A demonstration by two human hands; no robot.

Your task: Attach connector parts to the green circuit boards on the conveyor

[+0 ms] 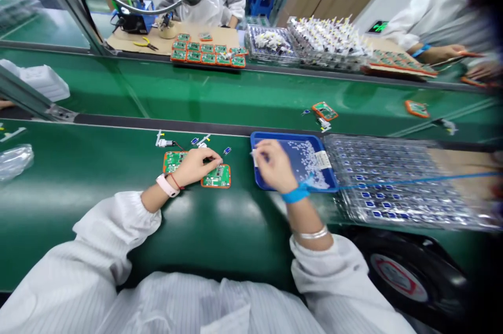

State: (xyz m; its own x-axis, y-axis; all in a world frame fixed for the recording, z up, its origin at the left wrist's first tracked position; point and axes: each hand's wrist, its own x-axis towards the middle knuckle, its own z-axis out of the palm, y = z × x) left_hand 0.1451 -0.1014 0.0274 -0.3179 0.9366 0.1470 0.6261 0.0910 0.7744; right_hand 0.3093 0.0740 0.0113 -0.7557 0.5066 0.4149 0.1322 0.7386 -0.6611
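Note:
My left hand [194,165] is over two green circuit boards in orange frames, its fingers bent together near the top edge of the right-hand board [218,177]. Its palm partly covers the left-hand board [172,160]. Whatever those fingertips hold is too small to make out. Over the left part of a blue tray [271,137], my right hand [275,166] has its thumb and finger pinched; something whitish shows at the tips, but I cannot tell what. Many tiny white pieces [308,158] lie in the tray. Small blue-faced parts [227,151] and a white connector with leads [165,142] lie behind the boards.
Clear plastic trays [365,182] of blue-faced parts stand right of the blue tray. A blue cord [412,179] runs from my right wrist across them. A framed board [325,111] lies on the green belt beyond. Co-workers in white sit across, near rows of boards [208,54].

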